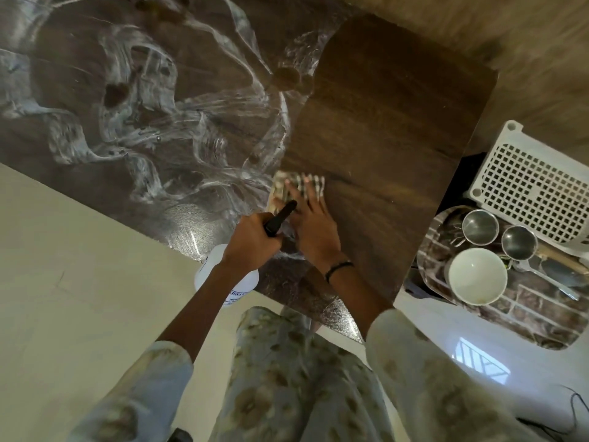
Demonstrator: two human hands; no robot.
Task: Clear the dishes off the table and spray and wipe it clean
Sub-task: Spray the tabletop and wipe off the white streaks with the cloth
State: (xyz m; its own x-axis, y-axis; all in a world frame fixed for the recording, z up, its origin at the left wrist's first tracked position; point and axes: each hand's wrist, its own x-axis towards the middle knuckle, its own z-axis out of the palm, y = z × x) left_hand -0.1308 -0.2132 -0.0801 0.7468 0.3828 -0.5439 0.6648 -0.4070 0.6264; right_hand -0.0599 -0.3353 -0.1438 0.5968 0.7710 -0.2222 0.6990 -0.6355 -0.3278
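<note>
White foam streaks are lying smeared across the left part of the tabletop point(392, 129), while the right part is showing dark and clean. The left hand point(255, 237) is gripping the spray bottle point(227, 275), fingers clenched round its black nozzle, held just off the near edge. Beside it, the right hand point(314, 223) is pressing the checked cloth point(298, 186) flat, fingers straight and spread, right at the border between foam and clean wood. To do this well, I think, she should be working leftward in overlapping strokes, keeping pressure even. The dishes are sitting on a tray point(516, 317) off to the right, bowl point(477, 275) and cups point(479, 226) together.
</note>
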